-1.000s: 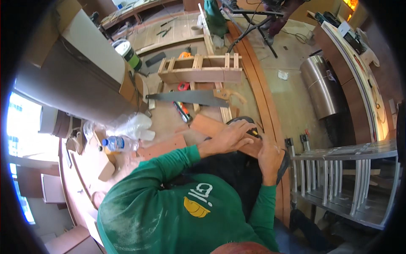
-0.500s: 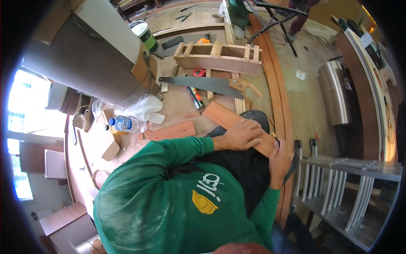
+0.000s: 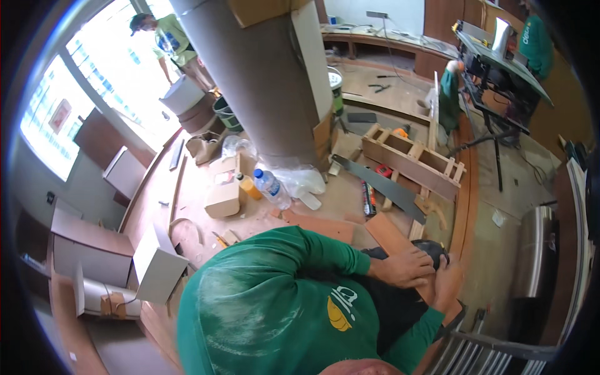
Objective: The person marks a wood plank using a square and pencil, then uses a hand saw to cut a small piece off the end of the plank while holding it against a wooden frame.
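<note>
A reddish-brown wooden board (image 3: 382,232) lies slantwise over my lap. My left hand (image 3: 404,266) grips it from above, its fingers curled over the far edge. By the board's nearer end is my right hand (image 3: 449,279), fingers closed around a slim dark pencil (image 3: 445,256) that is mostly hidden. Just beyond the board, a handsaw (image 3: 384,187) with a wooden handle lies on the floor. Next to the saw are a black tube-shaped can (image 3: 369,199) and a red tape measure (image 3: 383,170). Another reddish plank (image 3: 322,226) lies beyond my left arm.
A slatted wooden frame (image 3: 409,159) lies past the saw. Left of it stand a water bottle (image 3: 272,189), an orange bottle (image 3: 249,186) and a cardboard box (image 3: 222,201), near a wide column (image 3: 269,94). An aluminium ladder (image 3: 494,357) is at lower right. One person (image 3: 174,45) is by the windows.
The view has swung left, bringing in the windows and the person there. My left hand still holds the board; my right hand has come closer to it.
</note>
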`<state>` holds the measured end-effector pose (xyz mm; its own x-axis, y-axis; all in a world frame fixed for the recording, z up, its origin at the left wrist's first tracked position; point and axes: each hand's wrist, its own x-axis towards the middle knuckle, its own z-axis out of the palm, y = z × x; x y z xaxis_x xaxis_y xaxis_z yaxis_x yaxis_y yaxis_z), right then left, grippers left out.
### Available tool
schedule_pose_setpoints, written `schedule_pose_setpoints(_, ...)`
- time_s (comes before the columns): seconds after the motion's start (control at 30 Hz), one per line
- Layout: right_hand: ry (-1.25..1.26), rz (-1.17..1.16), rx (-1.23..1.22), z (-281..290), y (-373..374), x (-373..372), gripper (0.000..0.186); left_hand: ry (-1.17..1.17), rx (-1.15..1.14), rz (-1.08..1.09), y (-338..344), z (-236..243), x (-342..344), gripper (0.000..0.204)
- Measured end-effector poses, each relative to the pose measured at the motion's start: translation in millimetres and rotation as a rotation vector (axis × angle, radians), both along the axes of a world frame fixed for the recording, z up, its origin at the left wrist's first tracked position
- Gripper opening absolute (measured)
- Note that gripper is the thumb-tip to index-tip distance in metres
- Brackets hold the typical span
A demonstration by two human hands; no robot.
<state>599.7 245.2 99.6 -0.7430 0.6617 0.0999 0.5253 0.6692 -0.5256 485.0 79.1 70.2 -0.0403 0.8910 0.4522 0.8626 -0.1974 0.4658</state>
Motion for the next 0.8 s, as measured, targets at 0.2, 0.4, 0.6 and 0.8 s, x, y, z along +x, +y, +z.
schedule_pose_setpoints(0.2, 0.02, 0.081, -0.14, -6, 1, 2, 0.026, -0.005, -0.032, 0.081, -14, -1, 15, 0.036)
schedule_pose_setpoints(0.4, 0.014, 0.07, -0.251, -22, 8, 18, 0.028, 0.019, -0.001, 0.058, -3, -18, 29, 0.036)
schedule_pose_setpoints(0.6, 0.014, 0.05, -0.203, -25, 5, 10, 0.032, 0.04, 0.028, 0.043, -4, -19, 19, 0.037)
schedule_pose_setpoints(0.8, 0.105, 0.051, -0.258, -45, 19, 9, 0.032, 0.061, 0.01, 0.018, -1, -16, 13, 0.037)
